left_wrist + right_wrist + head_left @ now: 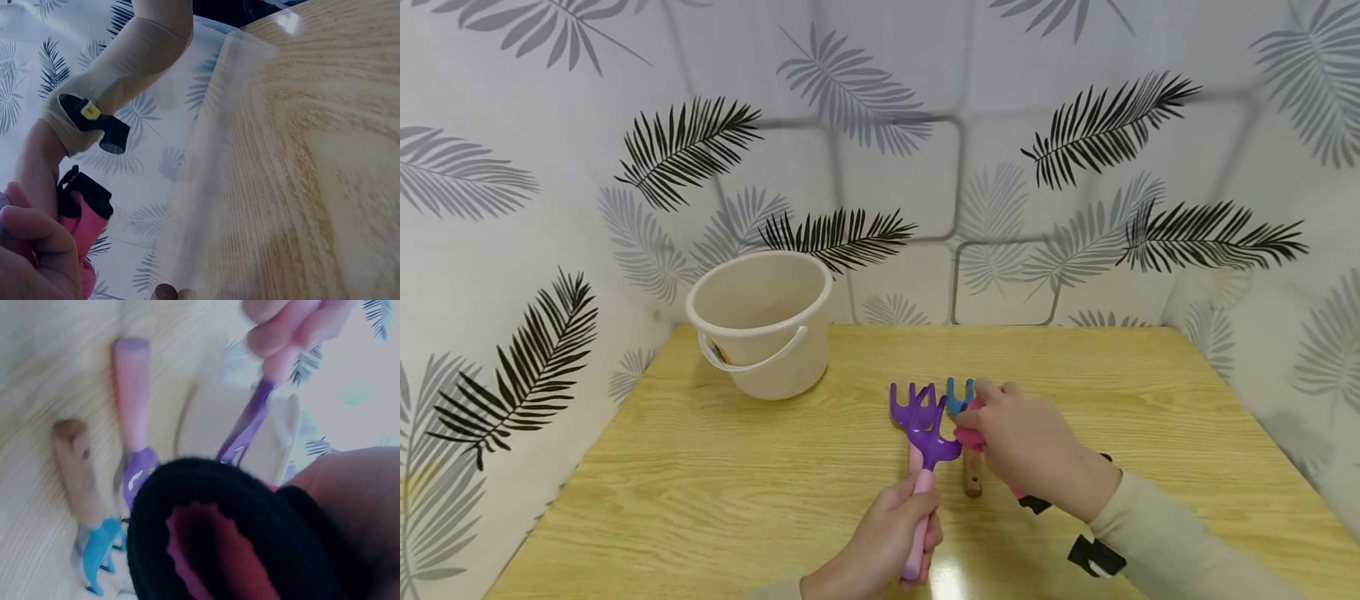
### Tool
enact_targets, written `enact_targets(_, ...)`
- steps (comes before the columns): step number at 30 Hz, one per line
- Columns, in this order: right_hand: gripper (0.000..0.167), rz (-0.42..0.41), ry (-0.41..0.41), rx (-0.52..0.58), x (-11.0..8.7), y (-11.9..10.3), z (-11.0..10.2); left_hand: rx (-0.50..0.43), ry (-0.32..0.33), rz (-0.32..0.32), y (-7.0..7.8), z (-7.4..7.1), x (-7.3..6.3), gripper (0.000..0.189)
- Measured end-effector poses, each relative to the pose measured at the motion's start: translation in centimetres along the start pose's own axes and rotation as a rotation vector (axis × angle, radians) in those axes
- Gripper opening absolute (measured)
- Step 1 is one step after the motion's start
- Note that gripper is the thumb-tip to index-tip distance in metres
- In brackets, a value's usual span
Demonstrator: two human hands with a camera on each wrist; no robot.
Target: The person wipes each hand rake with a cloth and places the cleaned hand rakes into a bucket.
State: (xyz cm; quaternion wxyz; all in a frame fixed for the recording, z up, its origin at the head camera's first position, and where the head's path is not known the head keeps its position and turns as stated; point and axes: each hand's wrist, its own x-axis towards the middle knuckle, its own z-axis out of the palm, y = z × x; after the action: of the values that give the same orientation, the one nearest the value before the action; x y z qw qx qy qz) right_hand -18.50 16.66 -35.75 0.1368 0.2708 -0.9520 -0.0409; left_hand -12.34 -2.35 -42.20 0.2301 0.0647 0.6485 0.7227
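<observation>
My left hand (887,529) grips the pink handle of a purple hand rake (931,446), its tines pointing up and away. In my right hand (1030,437) is a pink glove (970,437), held right beside the rake's tines. The glove's black cuff (181,487) hangs open toward the camera in the right wrist view. On the table beneath lies a second purple rake (908,408) with a pink handle (132,394), partly hidden by the held one. Next to it lies a blue rake (100,550) with a wooden handle (972,475), partly behind my right hand.
A cream bucket (782,367) with its handle hanging down stands at the table's back left, something colourful showing behind the handle. The wood-grain table (700,500) ends against leaf-patterned sheeting (895,183) at the back and sides. A black strap (1097,557) sits on my right sleeve.
</observation>
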Motion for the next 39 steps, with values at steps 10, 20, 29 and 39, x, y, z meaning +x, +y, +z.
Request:
enact_targets(10,0.030,0.053,0.150,-0.140,0.4,0.5,0.9,0.022,0.003,0.012,0.2,0.1,-0.1,0.019)
enact_targets(20,0.020,0.019,0.185,-0.156,0.2,-0.2,-0.2,0.036,-0.006,0.027,0.6,-0.1,-0.2,0.021)
enact_targets(29,0.035,-0.068,0.070,-0.014,-0.2,-3.4,-2.5,0.036,0.008,-0.007,0.8,-0.1,0.0,0.021)
enact_targets(39,0.026,-0.066,0.116,-0.052,1.7,-4.1,-0.7,0.105,0.034,-0.021,0.1,0.4,-0.2,0.022)
